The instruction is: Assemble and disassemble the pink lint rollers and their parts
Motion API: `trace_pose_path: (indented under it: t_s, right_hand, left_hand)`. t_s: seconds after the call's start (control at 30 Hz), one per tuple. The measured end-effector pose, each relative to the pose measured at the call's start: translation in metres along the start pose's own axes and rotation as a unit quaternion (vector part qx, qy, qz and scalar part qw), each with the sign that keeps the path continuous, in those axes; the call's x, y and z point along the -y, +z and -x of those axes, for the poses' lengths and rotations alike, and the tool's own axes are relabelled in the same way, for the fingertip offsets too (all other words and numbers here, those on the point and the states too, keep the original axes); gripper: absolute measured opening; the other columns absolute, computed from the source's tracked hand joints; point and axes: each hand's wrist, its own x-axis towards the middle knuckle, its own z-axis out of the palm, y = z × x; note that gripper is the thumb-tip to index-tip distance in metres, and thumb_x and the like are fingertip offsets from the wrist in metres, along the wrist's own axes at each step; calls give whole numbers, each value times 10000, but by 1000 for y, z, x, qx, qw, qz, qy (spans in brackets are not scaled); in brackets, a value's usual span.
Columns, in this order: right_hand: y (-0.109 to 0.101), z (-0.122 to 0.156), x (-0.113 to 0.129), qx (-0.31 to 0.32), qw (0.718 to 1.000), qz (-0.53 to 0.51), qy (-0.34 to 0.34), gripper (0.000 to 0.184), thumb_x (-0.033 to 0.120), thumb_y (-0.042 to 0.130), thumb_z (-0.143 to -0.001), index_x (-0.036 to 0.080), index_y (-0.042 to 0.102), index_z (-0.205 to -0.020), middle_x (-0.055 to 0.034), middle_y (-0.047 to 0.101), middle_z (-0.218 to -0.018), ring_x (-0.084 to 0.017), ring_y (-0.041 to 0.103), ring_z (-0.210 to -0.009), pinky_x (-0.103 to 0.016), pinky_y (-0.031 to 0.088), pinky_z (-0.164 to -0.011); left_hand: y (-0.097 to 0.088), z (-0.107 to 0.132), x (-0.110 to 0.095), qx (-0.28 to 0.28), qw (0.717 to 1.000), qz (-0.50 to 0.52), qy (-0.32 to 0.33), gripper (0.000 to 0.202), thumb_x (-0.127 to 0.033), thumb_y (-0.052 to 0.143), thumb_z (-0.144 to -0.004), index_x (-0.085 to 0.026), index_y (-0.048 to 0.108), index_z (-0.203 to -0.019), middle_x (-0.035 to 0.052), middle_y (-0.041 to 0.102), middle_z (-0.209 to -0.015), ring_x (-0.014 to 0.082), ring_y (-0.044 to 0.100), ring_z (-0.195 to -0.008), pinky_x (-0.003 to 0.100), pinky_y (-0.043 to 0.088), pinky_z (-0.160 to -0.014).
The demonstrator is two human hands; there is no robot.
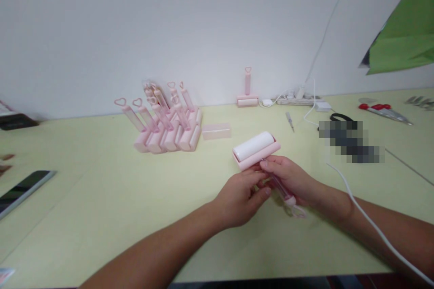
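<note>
Pink roller [260, 155] held near its neck

The right hand [293, 176] is mostly closed, its thumb by the neck and its fingers wrapped behind the clear handle [278, 186]. The left hand [237, 196] is half curled, fingertips gathered at the same neck and thumb beside the handle; its inner fingers are hidden, so I cannot tell how firmly it grips.

The roller sits tilted between them, its head toward 11 o'clock with the white roll [254, 146] uppermost, its heart-shaped loop [298, 211] toward 5. I judge the step in hand to be work at the joint of head and handle, perhaps fitting or checking it. The next move seems to call for a steady right-hand hold, with the left fingers either bracing the neck or coming clear.

Outward from the roller, with the wall [210, 31] at 12: a translucent pink box [216, 132] lies near at 10 o'clock; beyond it, between 9 and 10, stands a cluster of similar rollers [166, 133]. A lone upright roller [247, 85] is at 12. A slim tool [289, 122] lies between 1 and 2, a power strip [283, 100] farther toward 1, and a phone [25, 192] well apart, just below 9.
</note>
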Motion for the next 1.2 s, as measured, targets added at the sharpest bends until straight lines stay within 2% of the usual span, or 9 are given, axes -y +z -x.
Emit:
trace_pose_path:
  t_s: [0.13,0.3,0.43,0.53,0.63,0.87,1.0,1.07,1.2]
  right_hand:
    - [-5,-4,0,-46,999,5,9,245,379,688,-839,149,665,-921,-87,699,-869,-146,631,-618,-217,496,-433]
    - [-17,-13,1,-106,994,-4,13,186,341,648,-885,172,594,-939,-90,687,-937,-132,641,-629,-197,513,-403]
    - [-16,-11,0,-64,997,-6,31,256,425,594,-919,187,541,-997,-53,692,-881,-116,621,-533,-218,517,-381]
    - [-13,-8,-1,-28,998,18,50,284,458,586,-909,183,532,-953,-9,669,-703,-103,558,-406,-202,443,-322]
    - [-16,-7,-3,11,998,37,53,327,499,560,-907,172,551,-912,20,616,-559,-102,516,-349,-188,373,-310]
    - [-22,-5,-6,38,995,80,45,347,515,537,-919,172,570,-880,51,548,-502,-82,476,-344,-159,312,-325]
    - [-17,1,-2,63,989,120,61,340,495,524,-928,175,560,-818,67,518,-457,-72,428,-301,-157,308,-301]
    - [-14,4,-1,83,981,150,86,346,492,519,-927,174,561,-799,70,504,-425,-77,425,-283,-162,321,-290]
    - [-10,7,-2,115,974,170,99,353,500,503,-934,174,565,-817,67,516,-419,-93,474,-294,-166,341,-293]
  left_hand:
    - [-14,0,-5,-9,999,-34,-8,242,-306,518,-947,-171,718,-965,35,680,-791,127,548,-652,246,418,-633]
    - [-66,-34,22,-177,960,-201,-79,283,-336,489,-940,-153,672,-1055,49,673,-830,172,590,-733,286,456,-692]
    - [-104,-70,60,-121,894,-421,-93,403,-273,524,-886,-131,585,-1259,151,604,-1211,291,539,-1136,424,408,-991]
    - [-113,-85,82,-64,853,-499,-139,565,-300,559,-857,-161,461,-1396,183,485,-1387,355,442,-1265,501,356,-1031]
    - [-112,-89,94,-9,847,-507,-160,626,-303,582,-836,-164,420,-1424,198,471,-1413,376,440,-1272,534,334,-1034]
    - [-114,-83,78,-5,876,-457,-155,509,-380,491,-921,-140,478,-1371,183,586,-1273,311,547,-1150,449,391,-982]
    - [-115,-58,48,-12,980,-147,-134,511,-523,405,-961,-148,569,-1266,91,658,-1060,212,603,-877,322,462,-773]
    - [-111,-41,35,10,990,-8,-144,520,-560,443,-941,-151,594,-1226,61,656,-987,186,588,-814,286,451,-711]
    - [-98,-15,26,14,981,92,-170,502,-538,516,-922,-153,592,-1235,58,651,-995,172,575,-823,262,438,-702]
